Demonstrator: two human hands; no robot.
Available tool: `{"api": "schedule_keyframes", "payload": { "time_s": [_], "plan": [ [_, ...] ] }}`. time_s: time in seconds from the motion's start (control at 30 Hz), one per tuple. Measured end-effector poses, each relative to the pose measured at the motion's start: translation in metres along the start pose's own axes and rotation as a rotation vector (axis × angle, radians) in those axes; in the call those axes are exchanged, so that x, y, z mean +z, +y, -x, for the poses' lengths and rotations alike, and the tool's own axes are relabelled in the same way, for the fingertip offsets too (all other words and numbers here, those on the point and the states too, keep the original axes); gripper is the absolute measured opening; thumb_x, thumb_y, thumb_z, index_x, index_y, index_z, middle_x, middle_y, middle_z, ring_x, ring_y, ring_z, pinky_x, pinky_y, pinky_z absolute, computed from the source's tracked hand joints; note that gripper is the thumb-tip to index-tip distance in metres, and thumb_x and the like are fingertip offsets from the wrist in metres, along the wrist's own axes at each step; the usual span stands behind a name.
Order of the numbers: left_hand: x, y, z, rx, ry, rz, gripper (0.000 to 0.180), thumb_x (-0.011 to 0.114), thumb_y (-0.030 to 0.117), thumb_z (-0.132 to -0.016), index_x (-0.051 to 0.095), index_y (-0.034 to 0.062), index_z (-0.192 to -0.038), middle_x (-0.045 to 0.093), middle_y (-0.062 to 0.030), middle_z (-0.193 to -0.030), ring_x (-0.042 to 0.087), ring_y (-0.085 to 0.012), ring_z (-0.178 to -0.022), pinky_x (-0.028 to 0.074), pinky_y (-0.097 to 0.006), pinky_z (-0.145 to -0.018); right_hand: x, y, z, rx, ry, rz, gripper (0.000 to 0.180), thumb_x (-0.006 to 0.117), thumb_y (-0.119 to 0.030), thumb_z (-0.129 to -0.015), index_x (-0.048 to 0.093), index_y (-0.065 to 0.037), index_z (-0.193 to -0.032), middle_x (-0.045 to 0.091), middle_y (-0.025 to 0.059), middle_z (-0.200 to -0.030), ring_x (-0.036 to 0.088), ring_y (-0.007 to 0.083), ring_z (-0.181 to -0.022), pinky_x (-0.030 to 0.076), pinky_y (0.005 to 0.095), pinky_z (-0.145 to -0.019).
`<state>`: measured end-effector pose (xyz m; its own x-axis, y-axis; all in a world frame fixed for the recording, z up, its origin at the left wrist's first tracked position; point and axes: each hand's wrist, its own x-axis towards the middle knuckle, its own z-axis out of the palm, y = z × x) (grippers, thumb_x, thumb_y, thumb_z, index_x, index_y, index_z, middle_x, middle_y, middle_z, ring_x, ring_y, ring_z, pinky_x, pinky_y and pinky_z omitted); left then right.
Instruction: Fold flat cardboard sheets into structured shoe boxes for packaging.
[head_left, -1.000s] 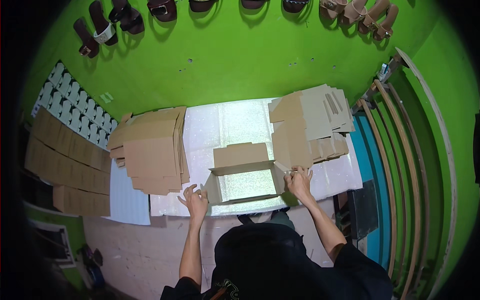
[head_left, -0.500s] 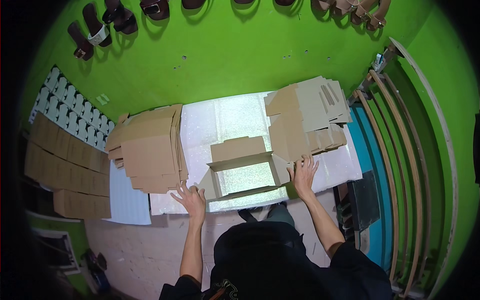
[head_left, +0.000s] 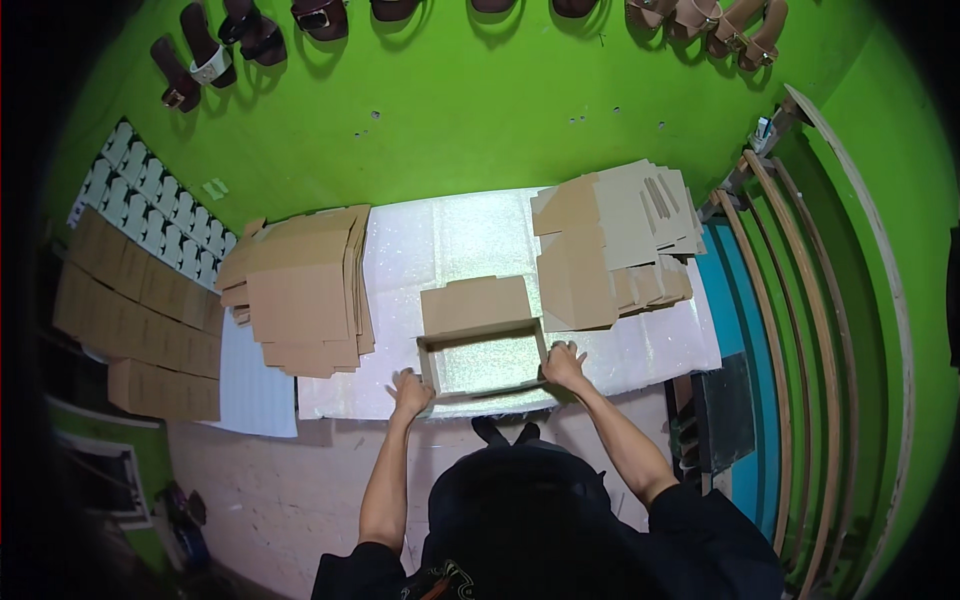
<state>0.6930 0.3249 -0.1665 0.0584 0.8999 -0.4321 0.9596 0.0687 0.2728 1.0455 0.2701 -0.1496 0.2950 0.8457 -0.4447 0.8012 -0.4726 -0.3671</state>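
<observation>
A brown cardboard box stands part-folded at the table's near edge, its back flap leaning away from me. Through its open middle the shimmering white table cover shows. My left hand is at the near left corner of the box, fingers curled against that side wall. At the right wall, my right hand has its fingers bent in and closed on the edge. The fingertips of both hands are partly hidden. Neither side flap stands out from the box.
Flat cardboard blanks lie in a left stack and a right stack on the white-covered table. Closed brown boxes are piled at far left. Sandals hang on the green wall. Wooden rails run along the right.
Both hands have moved inward to the box's sides. The triangular side flaps that stuck out left and right are now folded in. My fingers have gone from spread to curled.
</observation>
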Motion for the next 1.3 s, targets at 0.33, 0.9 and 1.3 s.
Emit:
{"api": "schedule_keyframes", "payload": {
  "time_s": [0.33, 0.9, 1.3],
  "plan": [
    [0.026, -0.042, -0.013, 0.122, -0.002, 0.192, 0.076, 0.073, 0.03, -0.086, 0.042, -0.0068, -0.145, 0.055, -0.0251, -0.142, 0.056, -0.0404, -0.126, 0.044, -0.043, -0.107, -0.009, -0.003, 0.002, -0.001, -0.208, -0.178, 0.074, 0.072, -0.057, -0.082, 0.066, 0.007, -0.119, 0.06, 0.0206, -0.135, 0.05, 0.0404, -0.131, 0.034, 0.0581, -0.111],
    [0.017, -0.04, 0.011, 0.01, -0.064, 0.591, 0.087, 0.064, 0.064, -0.086, 0.058, -0.0071, -0.136, 0.041, -0.028, -0.153, 0.032, -0.0377, -0.147, 0.027, -0.043, -0.12, -0.048, -0.013, 0.057, -0.472, 0.445, -0.03, 0.051, 0.061, -0.045, -0.095, 0.07, 0.003, -0.109, 0.052, 0.0225, -0.136, 0.042, 0.0423, -0.129, 0.028, 0.0601, -0.11],
    [0.046, -0.049, -0.009, 0.052, 0.041, 0.595, 0.068, 0.06, 0.056, -0.093, 0.069, -0.0056, -0.12, 0.055, -0.0265, -0.141, 0.042, -0.0387, -0.139, 0.032, -0.045, -0.116, -0.015, -0.084, 0.085, -0.997, 0.148, 0.357, 0.08, 0.053, -0.063, -0.093, 0.041, -0.01, -0.152, 0.033, 0.0224, -0.158, 0.022, 0.0464, -0.149, 0.017, 0.0679, -0.117]
  ]
}}
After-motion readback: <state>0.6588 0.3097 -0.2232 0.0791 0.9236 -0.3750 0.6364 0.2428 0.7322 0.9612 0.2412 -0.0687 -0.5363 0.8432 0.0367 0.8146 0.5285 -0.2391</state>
